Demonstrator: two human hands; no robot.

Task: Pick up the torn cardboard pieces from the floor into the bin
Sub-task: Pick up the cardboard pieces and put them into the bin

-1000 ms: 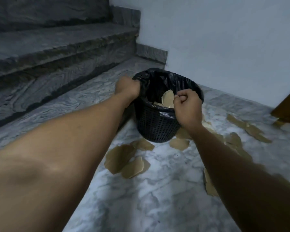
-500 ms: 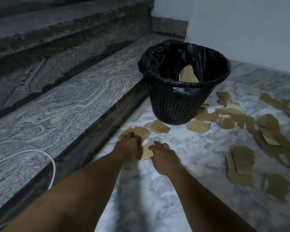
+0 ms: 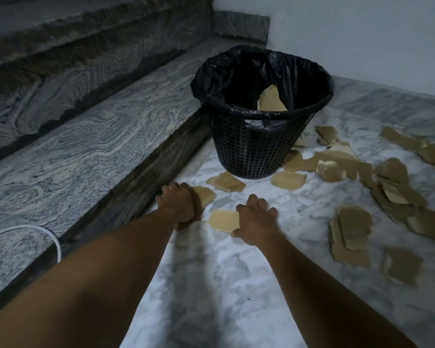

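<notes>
My left hand (image 3: 180, 205) is down on the floor (image 3: 211, 285) at the middle of the frame, just beside the step (image 3: 86, 151) that runs along the left. Its fingers curl over the near edge of a scrap (image 3: 203, 195); whether they have closed on it I cannot tell, since the hand hides the contact. My right hand (image 3: 255, 226) lies a little to the right and lower, thumb and fingers pinching the right edge of a pale piece (image 3: 224, 220) that lies flat on the marble between my two hands.

The bin (image 3: 251, 146) stands upright above my hands, in the upper middle of the frame, its black liner (image 3: 211, 79) folded over the rim. One shard (image 3: 271, 99) leans inside against the far wall. Two more pieces (image 3: 226, 182) lie touching or just beside the bin's base, one left, one right.

The main litter (image 3: 392, 187) spreads over the right of the frame, from beside the bin to the right edge, many bits overlapping. A stacked pair (image 3: 352, 234) sits at right centre, with a blurred one below it.

A white cable (image 3: 48, 234) loops on the step at the left edge.
</notes>
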